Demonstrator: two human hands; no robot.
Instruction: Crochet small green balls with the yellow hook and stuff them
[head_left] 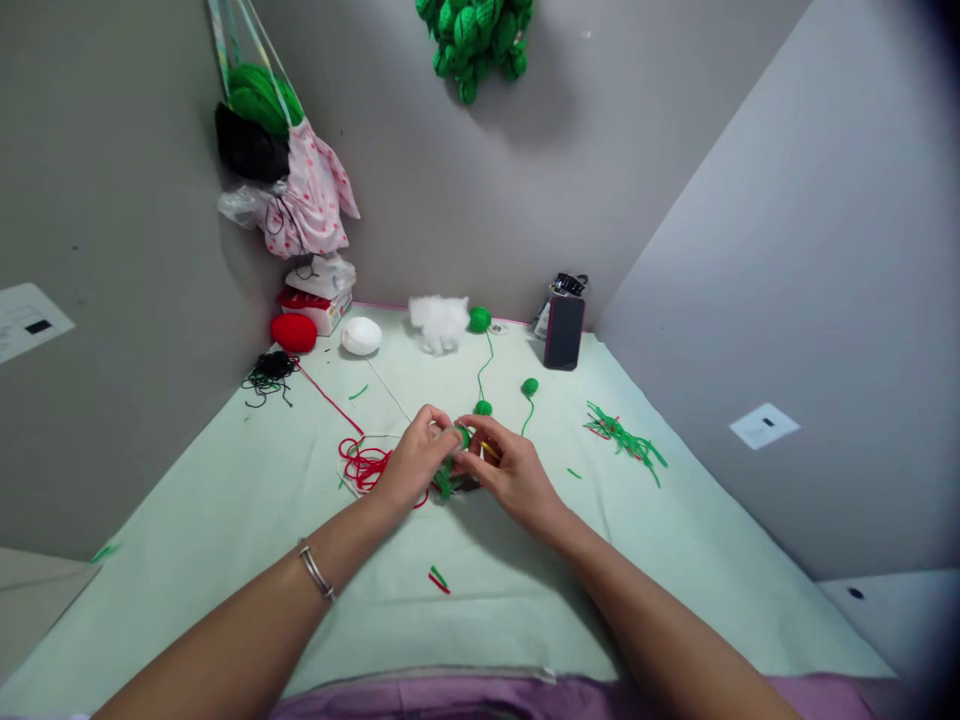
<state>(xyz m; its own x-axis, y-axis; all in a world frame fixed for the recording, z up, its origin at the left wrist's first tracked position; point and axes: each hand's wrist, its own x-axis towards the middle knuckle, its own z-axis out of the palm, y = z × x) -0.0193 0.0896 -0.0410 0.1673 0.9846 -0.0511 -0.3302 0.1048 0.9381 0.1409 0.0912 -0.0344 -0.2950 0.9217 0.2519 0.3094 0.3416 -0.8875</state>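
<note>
Both my hands meet over the middle of the pale green table cover (225, 520). My left hand (416, 462) pinches a small green crocheted piece (456, 452) from the left. My right hand (510, 470) grips the same piece from the right, and a thin yellow tool shows between its fingers. A loose tangle of red yarn (364, 465) lies just left of my left hand. Two small green crocheted balls (529, 386) with yarn tails lie just beyond my hands.
At the back stand a red ball (293, 332), a white ball (361, 336), white stuffing (439, 320), a green yarn ball (479, 319) and an upright phone (563, 331). Green yarn scraps (624, 437) lie right, black yarn (268, 375) left. Bags (277, 160) hang on the wall.
</note>
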